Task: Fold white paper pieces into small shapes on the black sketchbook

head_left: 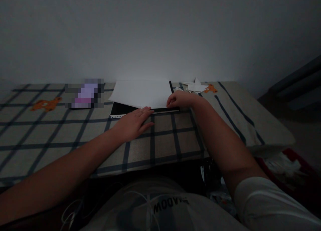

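Note:
A white sheet of paper lies over a dark pad with a white, hole-punched near edge. The sheet sits askew, so black shows beneath its lower left corner and along its right side. My left hand rests flat on the pad's near edge, fingers stretched out and thumb apart, fingertips by the sheet's lower border. At the sheet's lower right corner is my right hand, its fingers curled closed on the paper's edge. Just beyond that hand lie folded white paper pieces.
A checked tablecloth with orange bear figures covers the table. Left of the pad lies a phone-like object with a blurred purple screen. A wall rises behind the table. Below right stands a red bin holding crumpled white material. White cables hang near my lap.

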